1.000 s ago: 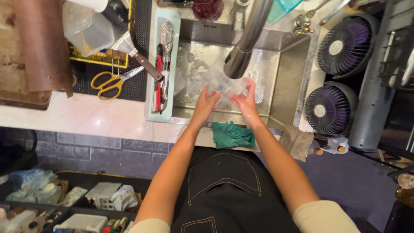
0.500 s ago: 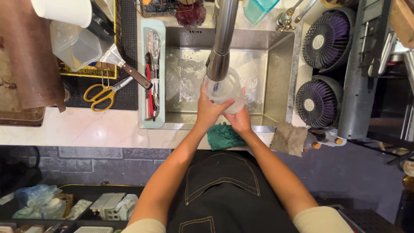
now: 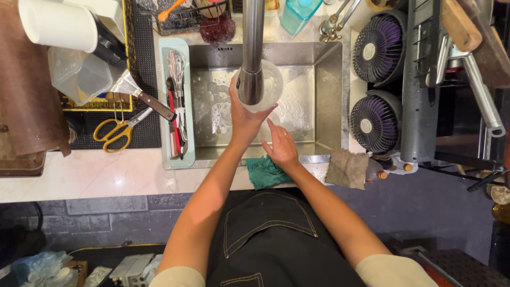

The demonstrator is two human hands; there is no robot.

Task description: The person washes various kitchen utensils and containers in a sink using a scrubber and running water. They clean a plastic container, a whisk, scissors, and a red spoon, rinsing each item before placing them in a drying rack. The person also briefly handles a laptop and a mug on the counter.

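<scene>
My left hand (image 3: 245, 118) grips a clear plastic cup (image 3: 270, 85) and holds it up under the spout of the steel faucet (image 3: 251, 58), over the steel sink (image 3: 319, 79). The faucet head hides part of the cup. My right hand (image 3: 281, 148) hovers just below and to the right of the cup, fingers loosely apart, holding nothing. A crumpled green cloth (image 3: 264, 171) lies on the sink's front edge under my right wrist.
A pale blue tray (image 3: 177, 154) of utensils lies left of the sink. Yellow scissors (image 3: 116, 132) and a metal scraper (image 3: 139, 91) rest on a black mat. Two purple fans (image 3: 374, 85) stand to the right, a brown rag (image 3: 347, 168) beside the sink.
The cup has risen from the sink bottom to the faucet spout. My right hand has let go of it and dropped back; only my left hand keeps hold.
</scene>
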